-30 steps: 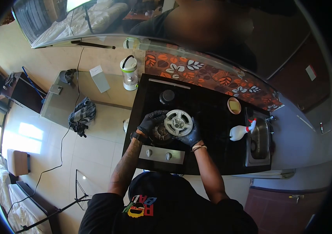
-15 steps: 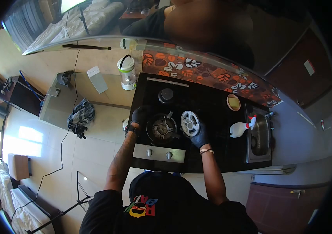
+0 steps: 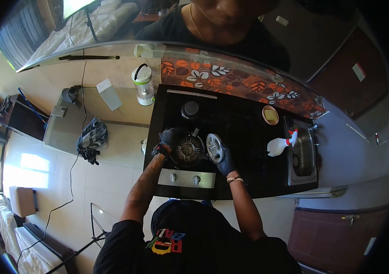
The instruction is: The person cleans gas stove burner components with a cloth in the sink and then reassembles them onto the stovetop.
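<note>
In a dark glove, my right hand (image 3: 225,163) grips a round silver metal burner plate (image 3: 213,147) with cut-out slots, tilted beside the burner. My left hand (image 3: 169,136), also gloved, is at the left edge of the gas burner (image 3: 187,150) with its black pan support. Its fingers blend into the dark surface, so their pose is hidden. Two knobs sit on the steel control panel (image 3: 186,179) in front of the burner. Behind it is a second, round black burner (image 3: 190,109).
A white spray bottle (image 3: 277,146) with a red nozzle lies near the steel sink (image 3: 302,181). A bowl (image 3: 270,121) holds a yellow-green sponge. On the left, a white lantern (image 3: 144,86) and a white box (image 3: 108,94) stand by a crumpled cloth (image 3: 93,139).
My left hand has moved rightward to the burner's edge. My right hand has brought the burner plate slightly left and tilted it more on edge.
</note>
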Demonstrator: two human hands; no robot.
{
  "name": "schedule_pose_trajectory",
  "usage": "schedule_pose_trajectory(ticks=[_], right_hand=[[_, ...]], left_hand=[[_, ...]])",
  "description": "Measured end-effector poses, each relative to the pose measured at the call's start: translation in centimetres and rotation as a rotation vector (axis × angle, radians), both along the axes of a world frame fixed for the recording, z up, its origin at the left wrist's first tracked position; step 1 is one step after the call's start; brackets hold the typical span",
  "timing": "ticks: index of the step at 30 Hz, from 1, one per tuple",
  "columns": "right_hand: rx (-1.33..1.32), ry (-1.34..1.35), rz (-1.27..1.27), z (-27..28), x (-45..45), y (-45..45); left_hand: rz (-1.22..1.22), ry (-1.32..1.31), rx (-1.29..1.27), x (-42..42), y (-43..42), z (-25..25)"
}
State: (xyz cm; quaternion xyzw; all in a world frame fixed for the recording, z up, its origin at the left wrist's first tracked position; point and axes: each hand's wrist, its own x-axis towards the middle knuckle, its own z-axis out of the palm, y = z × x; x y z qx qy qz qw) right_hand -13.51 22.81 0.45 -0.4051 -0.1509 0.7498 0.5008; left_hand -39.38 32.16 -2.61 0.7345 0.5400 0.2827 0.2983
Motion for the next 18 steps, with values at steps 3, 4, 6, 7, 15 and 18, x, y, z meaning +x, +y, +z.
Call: schedule_pose_trajectory(ticks=[3, 4, 6, 7, 15, 18], right_hand=[[0.026, 0.004, -0.023, 0.6, -0.6, 0.1], [0.024, 0.017, -0.022, 0.3, -0.5, 0.2], [0.013, 0.027, -0.02, 0.2, -0.3, 0.1], [0.003, 0.024, -0.021, 0.4, -0.2, 0.0], [0.027, 0.217, -0.072, 1.3, -0.7, 0.0], [0.046, 0.222, -0.027, 1.6, -1.6, 0.4]], left_hand=[[-0.109, -0.064, -0.035, 0.4, 0.8, -1.4], [-0.158, -0.059, -0.044, 0.6, 1.2, -1.6], [-0.152, -0.194, -0.171, 1.1, 2.1, -1.8], [-0.152, -0.261, -0.236, 1.2, 2.3, -1.9], [0.057, -0.155, 0.213, -1.3, 1.1, -1.9], [0.201, -0.139, 0.112, -2.6, -0.6, -0.9]])
